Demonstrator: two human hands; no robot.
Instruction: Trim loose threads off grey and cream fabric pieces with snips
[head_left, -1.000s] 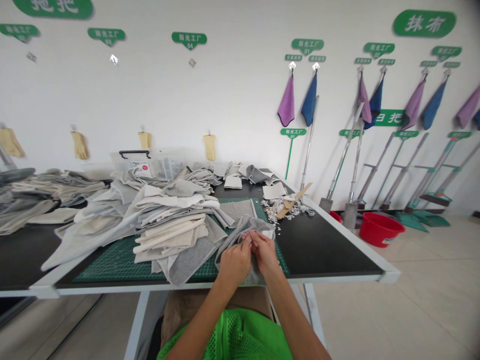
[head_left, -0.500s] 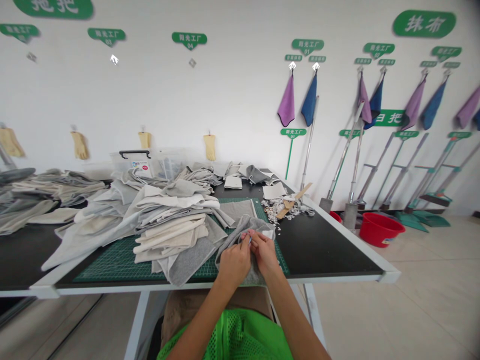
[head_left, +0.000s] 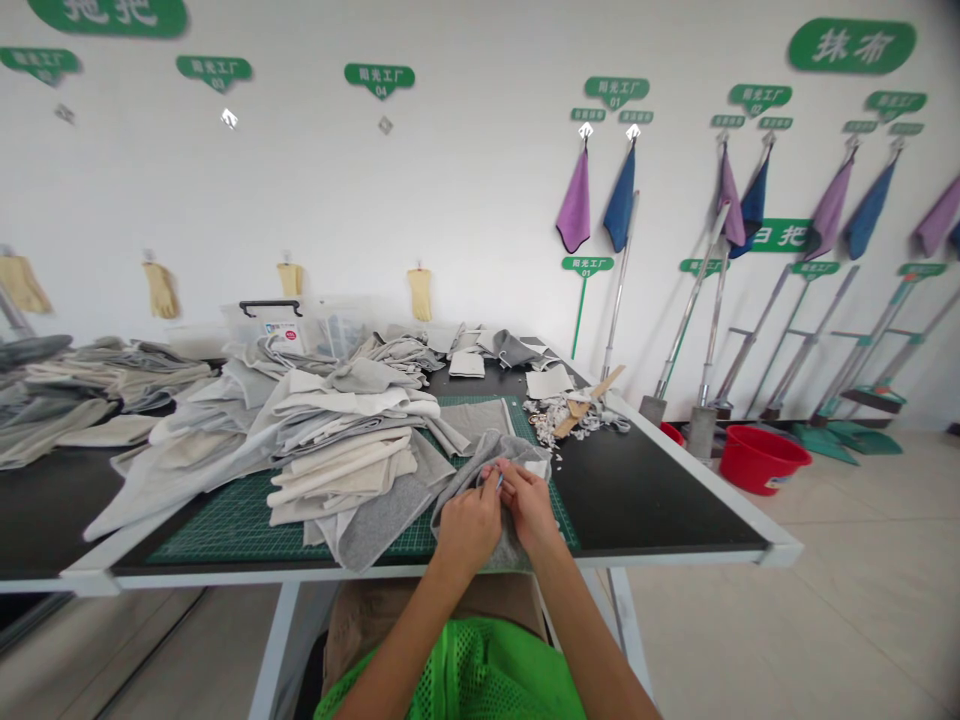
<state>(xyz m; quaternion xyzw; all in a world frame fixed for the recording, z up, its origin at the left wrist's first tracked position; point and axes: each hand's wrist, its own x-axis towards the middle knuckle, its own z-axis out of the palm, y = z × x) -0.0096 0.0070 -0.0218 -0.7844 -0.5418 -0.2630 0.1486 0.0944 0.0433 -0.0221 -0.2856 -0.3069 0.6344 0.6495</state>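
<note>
Near the front edge of the table I have a crumpled grey cloth (head_left: pixel 480 462), with both hands on it. My left hand (head_left: pixel 469 525) is closed, its thumb and fingertips pinching at the cloth. Pressed close beside it, my right hand (head_left: pixel 529 505) is also closed in a pinch on the cloth. A small blue object (head_left: pixel 500 481) shows between the fingertips; its kind and which hand grips it are hidden. Under the cloth lies a green cutting mat (head_left: pixel 225 530). To the left rises a stack of folded grey and cream cloths (head_left: pixel 345 470).
Scraps and trimmings (head_left: pixel 555 425) are heaped at the right, with a tan strip (head_left: pixel 589 403) across them. More cloth piles (head_left: pixel 120 370) cover the left. A clear lidded box (head_left: pixel 270 330) stands behind. A red basin (head_left: pixel 763 460) sits on the floor past the table's right edge (head_left: pixel 697 490).
</note>
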